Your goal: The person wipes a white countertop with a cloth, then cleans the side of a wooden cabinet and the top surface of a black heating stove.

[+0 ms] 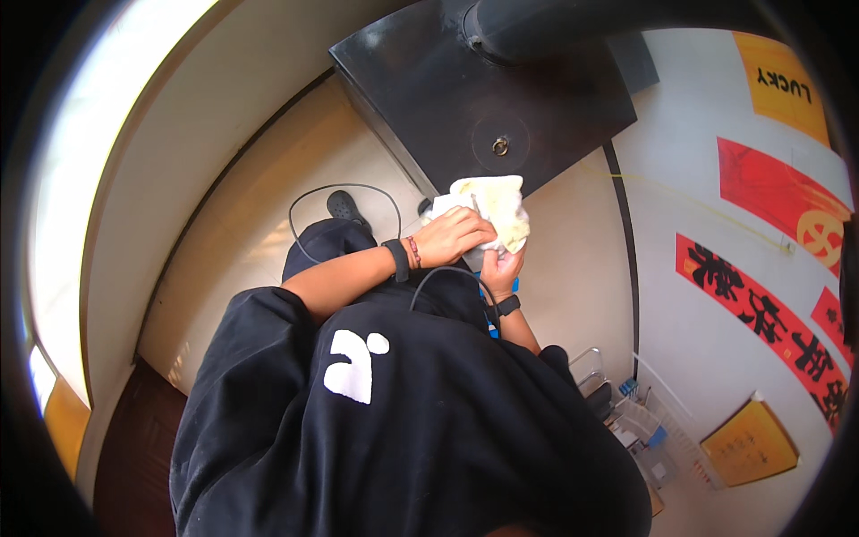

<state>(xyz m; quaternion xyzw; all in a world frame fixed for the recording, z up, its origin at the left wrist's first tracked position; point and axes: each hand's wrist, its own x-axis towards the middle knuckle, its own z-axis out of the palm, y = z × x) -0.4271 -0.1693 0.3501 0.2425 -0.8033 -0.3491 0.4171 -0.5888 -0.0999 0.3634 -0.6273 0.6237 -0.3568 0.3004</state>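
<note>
A pale yellow and white cloth (500,201) is bunched between both my hands, just off the near corner of a black metal stove (429,87). My left hand (456,235) lies palm down with its fingers curled on the cloth's near side. From below, my right hand (502,268) grips the cloth's lower edge, its fingers partly hidden by it. A round lid with a ring handle (500,146) is set in the stove top, beyond the cloth. A thick black pipe (517,33) rises from the far part of the top.
A black cable (344,184) loops beside my legs, near a black clog (345,207) on the pale floor. At the right a wall bears red banners (758,322) with writing. Transparent plastic bins (644,429) stand at the lower right. A bright window (87,168) is at the left.
</note>
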